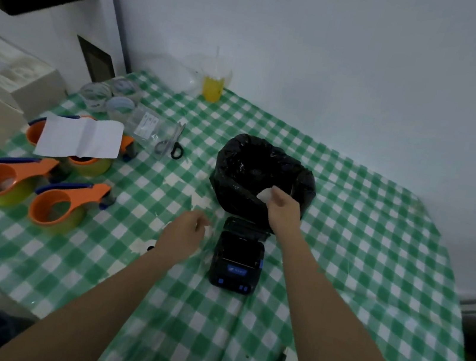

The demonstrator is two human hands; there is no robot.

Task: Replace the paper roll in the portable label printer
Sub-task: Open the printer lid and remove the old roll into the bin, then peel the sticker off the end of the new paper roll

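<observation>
The black portable label printer (236, 261) lies on the green checked tablecloth with its lid (246, 228) flipped open toward the far side. My right hand (283, 209) is over the near rim of a black bin bag (263, 172) and pinches a small white piece (265, 193), either a paper roll or wrapping. My left hand (186, 233) hovers just left of the printer, fingers curled around something clear and white, too blurred to name. A clear wrapper (207, 250) lies between that hand and the printer.
Three orange tape dispensers (48, 206) and a white sheet (81, 136) sit at the left. Scissors (172, 143), clear packets and tape rolls (109, 96) lie behind them. A yellow drink cup (213, 83) stands at the far edge. Torn white patches mark the tablecloth (373, 264).
</observation>
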